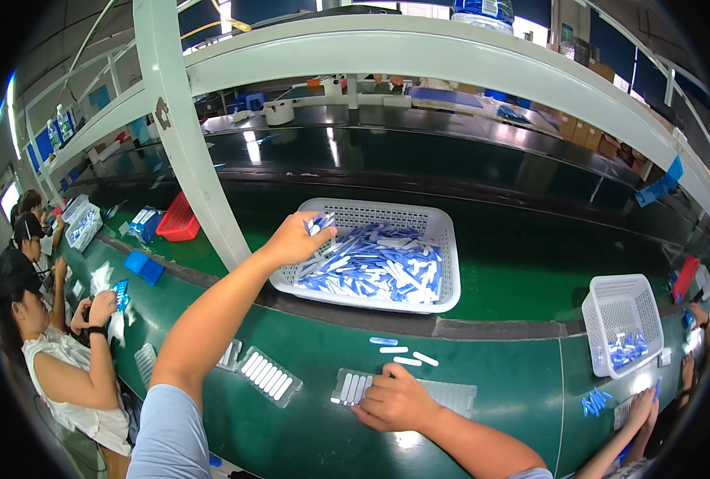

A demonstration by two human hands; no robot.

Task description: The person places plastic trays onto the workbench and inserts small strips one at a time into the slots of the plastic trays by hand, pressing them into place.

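My left hand [297,238] reaches over the near left corner of a white perforated basket [446,243] and grips a small bunch of blue and white plastic sticks [320,224]. The basket is heaped with many more blue and white sticks [379,267]. My right hand [395,399] rests with curled fingers on a clear slotted tray [449,395] on the green table, beside several white sticks sitting in its slots [353,388]. Three loose sticks [403,352] lie just beyond that hand.
Another slotted tray with white sticks [264,376] lies to the left. A tilted white basket [622,323] with a few blue sticks stands at right. A white frame post [187,136] rises by my left arm. Seated people [51,351] work at left; another person's hand [638,411] shows at lower right. A red basket [178,219] sits farther left.
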